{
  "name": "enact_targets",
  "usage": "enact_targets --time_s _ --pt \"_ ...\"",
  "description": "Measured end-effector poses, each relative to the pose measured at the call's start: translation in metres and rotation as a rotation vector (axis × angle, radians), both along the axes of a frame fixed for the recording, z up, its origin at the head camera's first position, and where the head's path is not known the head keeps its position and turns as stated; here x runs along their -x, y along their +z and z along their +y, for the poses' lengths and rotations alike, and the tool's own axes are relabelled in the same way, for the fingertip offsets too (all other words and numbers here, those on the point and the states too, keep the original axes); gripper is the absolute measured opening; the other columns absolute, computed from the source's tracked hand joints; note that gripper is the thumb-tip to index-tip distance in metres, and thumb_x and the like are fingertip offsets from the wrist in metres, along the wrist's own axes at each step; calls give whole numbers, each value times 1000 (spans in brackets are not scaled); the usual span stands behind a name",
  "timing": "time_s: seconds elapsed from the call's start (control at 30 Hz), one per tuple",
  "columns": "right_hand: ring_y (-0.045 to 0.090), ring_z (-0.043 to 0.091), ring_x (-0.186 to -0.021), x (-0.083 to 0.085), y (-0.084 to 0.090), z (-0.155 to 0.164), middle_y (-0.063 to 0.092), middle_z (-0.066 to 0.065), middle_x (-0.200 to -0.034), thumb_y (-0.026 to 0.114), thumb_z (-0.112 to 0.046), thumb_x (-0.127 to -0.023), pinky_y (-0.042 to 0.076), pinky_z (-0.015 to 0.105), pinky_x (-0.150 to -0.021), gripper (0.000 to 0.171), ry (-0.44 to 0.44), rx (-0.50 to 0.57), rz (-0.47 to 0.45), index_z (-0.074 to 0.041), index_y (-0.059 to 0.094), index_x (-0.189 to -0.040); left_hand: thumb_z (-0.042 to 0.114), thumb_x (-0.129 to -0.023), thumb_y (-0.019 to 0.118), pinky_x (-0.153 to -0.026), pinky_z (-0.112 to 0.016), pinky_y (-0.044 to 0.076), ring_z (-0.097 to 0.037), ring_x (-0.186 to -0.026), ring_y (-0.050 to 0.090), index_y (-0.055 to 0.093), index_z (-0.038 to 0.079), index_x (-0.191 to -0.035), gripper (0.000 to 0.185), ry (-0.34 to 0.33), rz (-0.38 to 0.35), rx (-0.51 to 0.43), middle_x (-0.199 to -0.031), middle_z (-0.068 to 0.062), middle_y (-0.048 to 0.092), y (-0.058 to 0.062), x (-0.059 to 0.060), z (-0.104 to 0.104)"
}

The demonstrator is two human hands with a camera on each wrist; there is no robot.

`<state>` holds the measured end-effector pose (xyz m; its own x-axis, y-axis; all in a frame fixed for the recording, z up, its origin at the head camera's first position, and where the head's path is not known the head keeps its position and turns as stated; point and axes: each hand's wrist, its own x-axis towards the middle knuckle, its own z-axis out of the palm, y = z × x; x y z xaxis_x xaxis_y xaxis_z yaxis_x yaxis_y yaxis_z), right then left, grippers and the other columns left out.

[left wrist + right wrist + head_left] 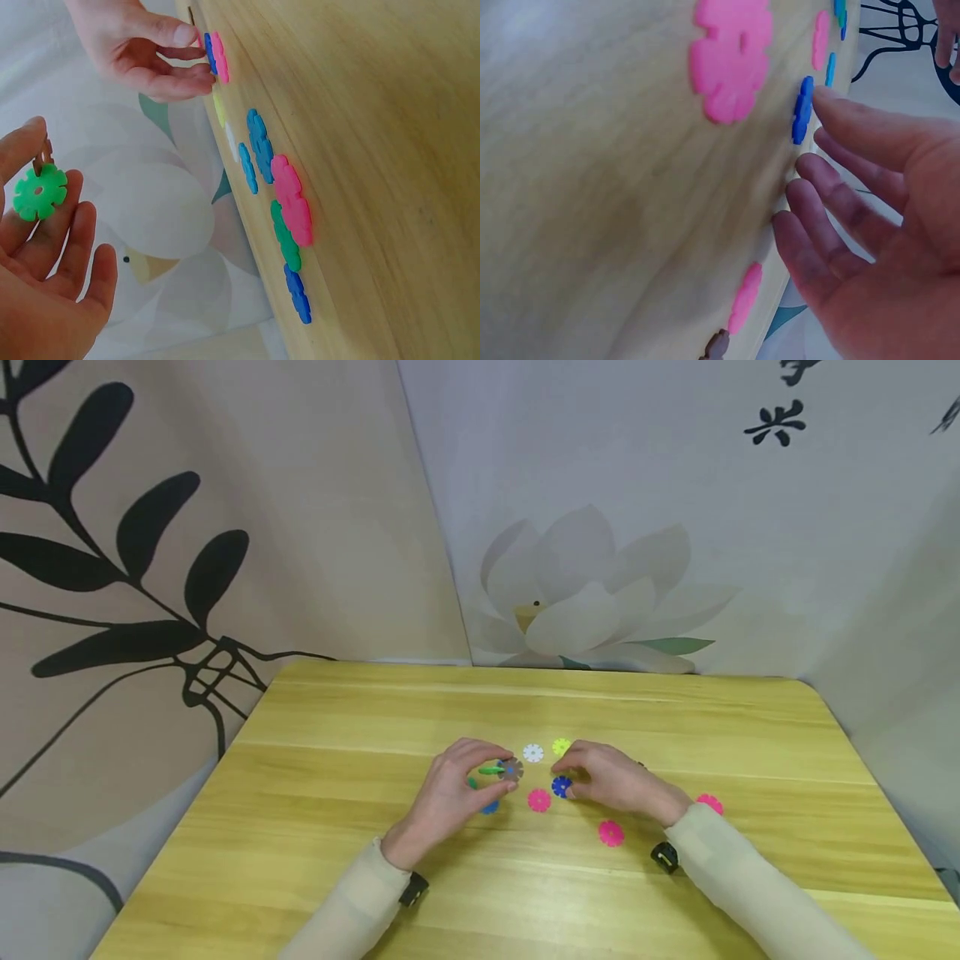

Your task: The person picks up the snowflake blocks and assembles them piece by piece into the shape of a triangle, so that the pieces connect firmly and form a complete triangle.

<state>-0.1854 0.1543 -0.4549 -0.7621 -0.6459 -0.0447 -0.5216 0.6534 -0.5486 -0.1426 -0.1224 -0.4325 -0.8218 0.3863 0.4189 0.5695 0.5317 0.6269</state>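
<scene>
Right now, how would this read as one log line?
left hand: holds green disc | right hand: touches blue disc | table: pink discs lying flat
</scene>
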Motion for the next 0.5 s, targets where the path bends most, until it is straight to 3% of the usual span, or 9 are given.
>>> enact_targets --time_s 0.27,0.5 --pt "60 16 -97 2 -3 -2 64 2 -113 82 -10 -89 56 39 -91 32 22 -9 24 -6 75 -120 22 -86 87 -98 -43 55 -20 -113 65 76 10 -117 34 5 -7 4 -117 -2 74 -1 3 -1" --pt "56 13 -90 1 -6 -2 62 -2 -104 84 -10 -87 53 33 -83 24 -1 -9 47 -9 74 -109 19 -83 88 -96 -43 56 -21 -112 66 76 8 -116 36 2 -2 -25 -116 -3 75 -3 3 -1"
